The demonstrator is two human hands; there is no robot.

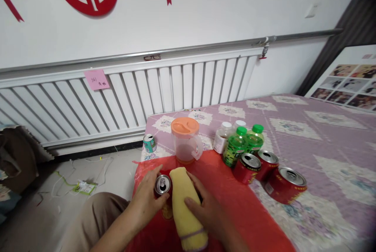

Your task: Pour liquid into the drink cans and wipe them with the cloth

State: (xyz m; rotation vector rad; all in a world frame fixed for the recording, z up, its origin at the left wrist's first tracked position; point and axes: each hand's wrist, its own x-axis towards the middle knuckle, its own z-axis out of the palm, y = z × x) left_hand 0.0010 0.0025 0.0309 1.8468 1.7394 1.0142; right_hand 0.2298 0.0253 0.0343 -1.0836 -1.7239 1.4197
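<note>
My left hand (149,193) is wrapped round a red can (162,185) with an opened top, upright over the red plastic sheet (232,201). Against the can's right side stands a long yellow cloth-like item (185,205) with a purple stripe near its lower end. The fingers and thumb of my right hand (202,203) hold it from the right. Just behind both is a clear pitcher (185,146) with an orange lid.
Green-capped bottles (233,146), white-capped bottles (221,138) and several red cans (286,185) stand to the right. A small teal can (149,144) is at the left edge of the patterned cloth (293,126). Behind runs a white radiator (176,87).
</note>
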